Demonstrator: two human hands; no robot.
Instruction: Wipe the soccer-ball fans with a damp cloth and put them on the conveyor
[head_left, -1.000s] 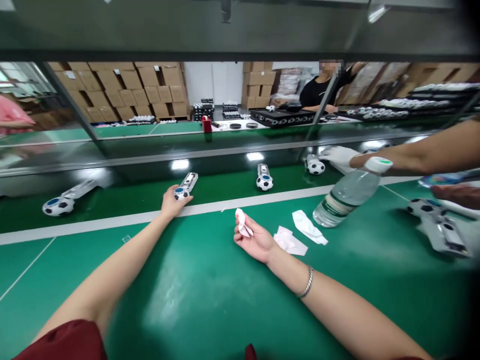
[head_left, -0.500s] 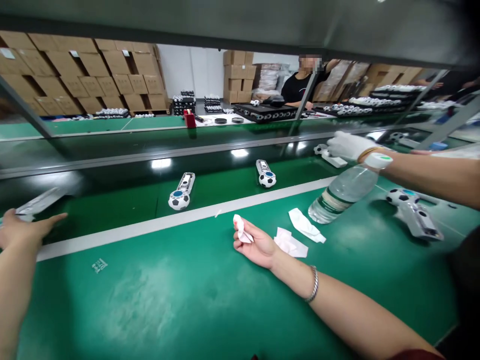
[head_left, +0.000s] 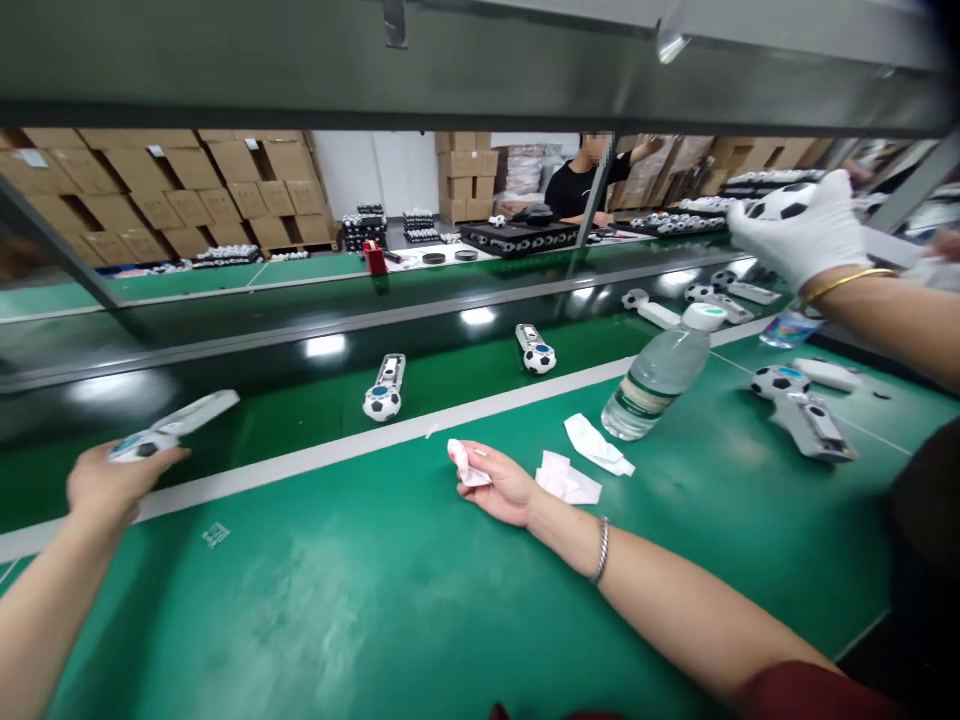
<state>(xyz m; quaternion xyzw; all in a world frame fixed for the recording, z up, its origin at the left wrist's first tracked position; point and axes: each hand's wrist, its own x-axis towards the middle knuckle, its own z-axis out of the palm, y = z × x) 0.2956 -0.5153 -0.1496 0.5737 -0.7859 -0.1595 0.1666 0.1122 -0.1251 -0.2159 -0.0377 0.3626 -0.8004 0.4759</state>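
Note:
At the left, my left hand (head_left: pixel 109 485) is closed around the ball end of a white device with a soccer-ball head (head_left: pixel 146 443). Its pale handle points away to the upper right, over the green belt. My right hand (head_left: pixel 506 487) pinches a folded white tissue (head_left: pixel 471 466) with a reddish spot, just above the green tabletop (head_left: pixel 390 580). Beyond it, a second soccer-ball device (head_left: pixel 383 402) lies on the belt with its inner parts showing. Another such device (head_left: pixel 538 357) lies farther right. Beside my right wrist are a crumpled tissue (head_left: pixel 568 480) and a flatter tissue (head_left: pixel 598 444).
A water bottle (head_left: pixel 656 375) stands right of the tissues. A co-worker's gloved hand (head_left: pixel 814 235) holds a soccer-ball piece at the right. More devices (head_left: pixel 814 425) lie on the right tabletop. A metal shelf (head_left: pixel 480 75) spans overhead.
My left hand has left one device on the belt, moved left and grasped another, now brought slightly right. My right hand keeps the tissue. The co-worker's gloved hand has risen with a soccer-ball piece.

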